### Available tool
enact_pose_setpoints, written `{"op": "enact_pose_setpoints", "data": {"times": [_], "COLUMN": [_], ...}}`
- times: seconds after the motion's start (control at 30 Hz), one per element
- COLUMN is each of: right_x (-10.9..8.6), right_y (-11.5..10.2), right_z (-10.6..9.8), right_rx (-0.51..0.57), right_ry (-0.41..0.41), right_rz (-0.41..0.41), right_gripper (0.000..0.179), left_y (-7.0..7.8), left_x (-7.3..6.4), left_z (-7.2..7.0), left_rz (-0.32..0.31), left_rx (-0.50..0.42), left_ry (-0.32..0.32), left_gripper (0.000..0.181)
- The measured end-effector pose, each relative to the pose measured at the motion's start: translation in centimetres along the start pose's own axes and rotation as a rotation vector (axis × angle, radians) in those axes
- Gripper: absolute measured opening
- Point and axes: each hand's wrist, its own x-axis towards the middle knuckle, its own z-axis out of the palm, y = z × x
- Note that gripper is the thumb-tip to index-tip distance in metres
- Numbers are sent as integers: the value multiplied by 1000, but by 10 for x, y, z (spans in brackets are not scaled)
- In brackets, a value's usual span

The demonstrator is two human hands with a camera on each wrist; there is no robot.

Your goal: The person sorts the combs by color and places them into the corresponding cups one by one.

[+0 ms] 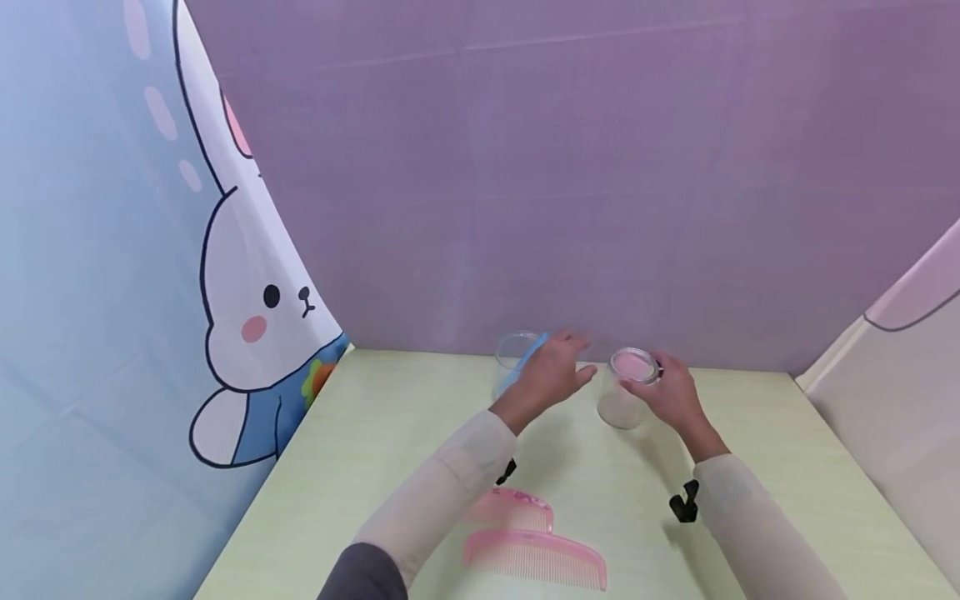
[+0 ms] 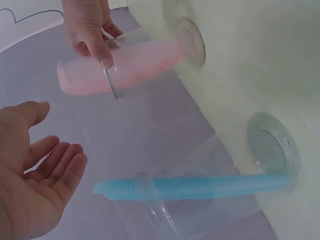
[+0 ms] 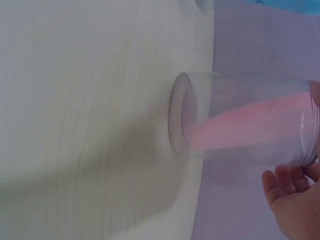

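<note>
Lower right of centre, we see the right hand gripping the clear jar near its rim, likely steadying it around the pink comb; left hand relaxed, empty.

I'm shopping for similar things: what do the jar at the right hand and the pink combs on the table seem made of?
Jar: clear, glossy plastic or glass, I can't tell which; it's see-through with bright rim glints.

Pink combs: likely smooth moulded plastic, judging by fine, uniform teeth.
</note>
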Motion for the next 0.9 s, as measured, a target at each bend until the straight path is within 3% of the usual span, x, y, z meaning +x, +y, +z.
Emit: {"op": "enact_pose_setpoints", "data": {"times": [0.33, 0.63, 0.9], "right_x": [10, 17, 26], "right_y": [7, 12, 14], "right_z": [-1, -1, -2], "right_rx": [-9, -1, -15], "right_ry": [-14, -51, -31], "right_rz": [-19, 9, -41], "right_gripper": [70, 78, 69], "left_y": [-7, -22, -40], "left_x": [-4, -11, -27], "left_z": [6, 16, 25], "left_rz": [-15, 6, -21], "left_rx": [54, 50, 38], "left_ry": [-67, -44, -49], "left_gripper": [46, 43, 42]}}
